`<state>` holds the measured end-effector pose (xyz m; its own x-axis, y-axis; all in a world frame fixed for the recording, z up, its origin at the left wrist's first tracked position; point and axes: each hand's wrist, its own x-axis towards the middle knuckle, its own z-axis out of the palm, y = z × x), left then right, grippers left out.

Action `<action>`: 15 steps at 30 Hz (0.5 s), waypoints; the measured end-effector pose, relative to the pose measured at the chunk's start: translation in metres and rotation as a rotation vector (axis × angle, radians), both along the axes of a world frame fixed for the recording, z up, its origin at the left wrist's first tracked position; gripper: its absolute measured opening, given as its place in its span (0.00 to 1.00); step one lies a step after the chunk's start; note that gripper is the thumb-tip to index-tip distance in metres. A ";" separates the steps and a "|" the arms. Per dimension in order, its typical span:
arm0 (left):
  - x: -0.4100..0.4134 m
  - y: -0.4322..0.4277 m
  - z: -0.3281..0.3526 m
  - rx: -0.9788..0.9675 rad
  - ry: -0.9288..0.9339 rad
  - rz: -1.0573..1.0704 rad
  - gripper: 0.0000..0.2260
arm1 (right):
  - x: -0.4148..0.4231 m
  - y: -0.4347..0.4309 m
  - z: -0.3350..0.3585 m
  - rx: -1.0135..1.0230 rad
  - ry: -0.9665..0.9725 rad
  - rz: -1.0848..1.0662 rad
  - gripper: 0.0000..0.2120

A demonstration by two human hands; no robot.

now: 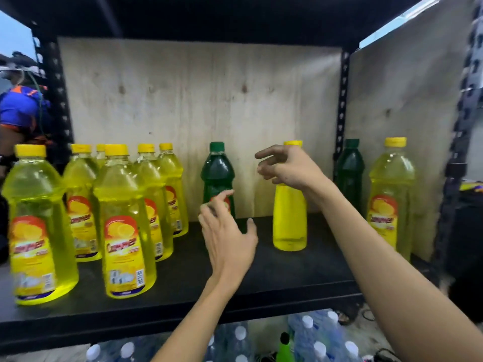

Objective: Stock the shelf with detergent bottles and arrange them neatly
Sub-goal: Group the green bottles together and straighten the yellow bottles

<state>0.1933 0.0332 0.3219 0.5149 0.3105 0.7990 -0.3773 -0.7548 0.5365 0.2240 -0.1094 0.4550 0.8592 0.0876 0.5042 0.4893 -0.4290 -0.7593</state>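
Both hands open and holding nothing, left hand [226, 235] just near the green bottle [218, 176], right hand [290, 167] up by the unlabelled yellow bottle [289, 218] on the shelf [287, 278].

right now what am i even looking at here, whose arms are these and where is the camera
This is one picture from a camera worn on a person's head, looking forward and down, so the two bare arms are that person's own. There is no machine.

They face a black shelf with a plywood back. On it stand yellow detergent bottles: a group at the left, one without a visible label in the middle, one at the far right. Two green bottles stand among them.

The left hand is open in front of the nearer green bottle; the right hand is open by the unlabelled bottle's neck. Neither holds anything. Clear bottles with white caps lie below the shelf.
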 end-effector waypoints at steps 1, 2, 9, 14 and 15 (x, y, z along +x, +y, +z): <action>-0.008 -0.015 0.005 0.026 -0.059 -0.121 0.26 | -0.008 -0.018 0.008 0.059 -0.089 -0.113 0.09; -0.014 -0.029 0.011 0.061 -0.075 -0.236 0.20 | -0.012 -0.032 0.015 0.100 -0.171 -0.252 0.08; 0.004 -0.137 0.036 0.047 0.235 -0.647 0.21 | 0.018 -0.096 0.038 0.000 -0.079 -0.681 0.27; 0.045 -0.175 0.031 -0.028 0.492 -0.683 0.30 | 0.052 -0.102 0.026 -0.013 0.178 -0.834 0.35; 0.051 -0.177 0.028 -0.025 0.507 -0.666 0.30 | 0.056 -0.103 0.024 0.023 0.212 -0.835 0.37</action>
